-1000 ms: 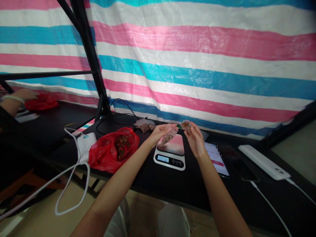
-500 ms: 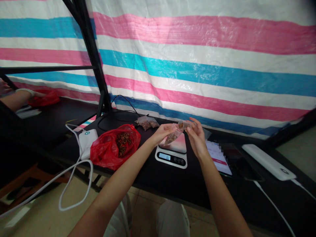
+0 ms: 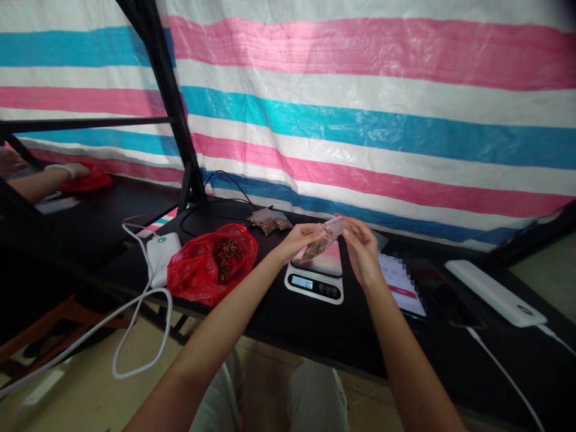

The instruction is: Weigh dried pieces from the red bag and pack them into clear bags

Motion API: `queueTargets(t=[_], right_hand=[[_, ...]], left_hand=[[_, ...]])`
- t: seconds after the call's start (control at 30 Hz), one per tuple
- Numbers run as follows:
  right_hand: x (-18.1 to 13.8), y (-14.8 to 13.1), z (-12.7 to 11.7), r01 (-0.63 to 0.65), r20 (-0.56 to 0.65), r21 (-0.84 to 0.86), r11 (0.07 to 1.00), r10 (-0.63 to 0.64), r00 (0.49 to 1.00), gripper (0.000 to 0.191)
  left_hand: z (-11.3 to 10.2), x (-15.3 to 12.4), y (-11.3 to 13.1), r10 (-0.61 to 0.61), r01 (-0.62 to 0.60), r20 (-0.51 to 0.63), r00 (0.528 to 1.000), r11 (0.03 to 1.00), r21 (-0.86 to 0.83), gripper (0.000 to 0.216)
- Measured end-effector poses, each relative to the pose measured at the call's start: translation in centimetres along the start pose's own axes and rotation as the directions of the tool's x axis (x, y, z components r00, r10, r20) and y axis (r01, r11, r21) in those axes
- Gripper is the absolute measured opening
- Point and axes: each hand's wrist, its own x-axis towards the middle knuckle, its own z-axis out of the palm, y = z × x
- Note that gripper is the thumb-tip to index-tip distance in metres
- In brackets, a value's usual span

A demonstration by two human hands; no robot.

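Note:
My left hand pinches the edge of a small clear plastic bag with brown pieces inside, held above the kitchen scale. My right hand is closed on the bag's top right corner, where a small cup is tipped against the bag's mouth. The scale has a shiny plate and a lit display and stands on the black table. An open red plastic bag with brown pieces lies to the left of the scale.
Two filled clear bags lie behind the scale. A white power bank with a looping cable sits left, another power bank right, a paper beside the scale. Another person's arm rests by a red bag far left.
The small cup in my right hand has gone from upright to tipped against the bag's mouth. Both hands have stayed over the scale; the view shifted slightly.

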Motion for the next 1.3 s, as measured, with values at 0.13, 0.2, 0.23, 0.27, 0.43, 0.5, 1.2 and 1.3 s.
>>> queueTargets(t=[0.13, 0.2, 0.23, 0.27, 0.43, 0.5, 1.2, 1.3], right_hand=[[-0.1, -0.1, 0.0, 0.002, -0.001, 0.01, 1.0, -0.002, 1.0, 0.026], [0.0, -0.1, 0.0, 0.012, -0.006, 0.026, 1.0, -0.012, 1.0, 0.027], [0.0, -0.1, 0.0, 0.018, -0.015, 0.033, 0.999, -0.017, 1.0, 0.029], [0.0, -0.1, 0.0, 0.023, -0.029, 0.038, 0.999, -0.022, 0.999, 0.03], [0.3, -0.2, -0.3, 0.037, -0.1, 0.076, 0.996, -0.029, 0.995, 0.027], [0.3, -0.2, -0.4, 0.03, -0.101, 0.102, 0.994, -0.02, 0.995, 0.026], [-0.8, 0.1, 1.3, -0.049, -0.004, 0.095, 0.994, 0.05, 0.999, 0.025], [-1.5, 0.2, 2.5, -0.099, 0.101, 0.089, 0.991, 0.09, 0.991, 0.023]], left_hand=[[0.1, -0.2, 0.2, -0.013, 0.013, 0.058, 0.998, 1.0, 0.004, 0.053], [0.1, -0.2, 0.4, -0.001, 0.002, 0.104, 0.995, 1.0, -0.015, 0.053], [0.0, -0.3, 0.5, 0.004, -0.001, 0.124, 0.992, 1.0, -0.02, 0.053], [0.0, -0.3, 0.6, 0.004, -0.002, 0.138, 0.99, 1.0, -0.016, 0.054], [-0.4, -0.3, 1.2, 0.018, -0.044, 0.121, 0.992, 0.975, 0.219, 0.055], [-0.3, -0.1, 0.8, 0.058, -0.086, 0.084, 0.995, 0.924, 0.372, 0.051], [-4.9, -7.0, 9.5, 0.002, -0.165, 0.168, 0.986, 0.201, 0.966, 0.036], [-9.6, -8.3, 11.7, -0.066, -0.007, 0.017, 0.998, 0.142, 0.99, 0.046]])
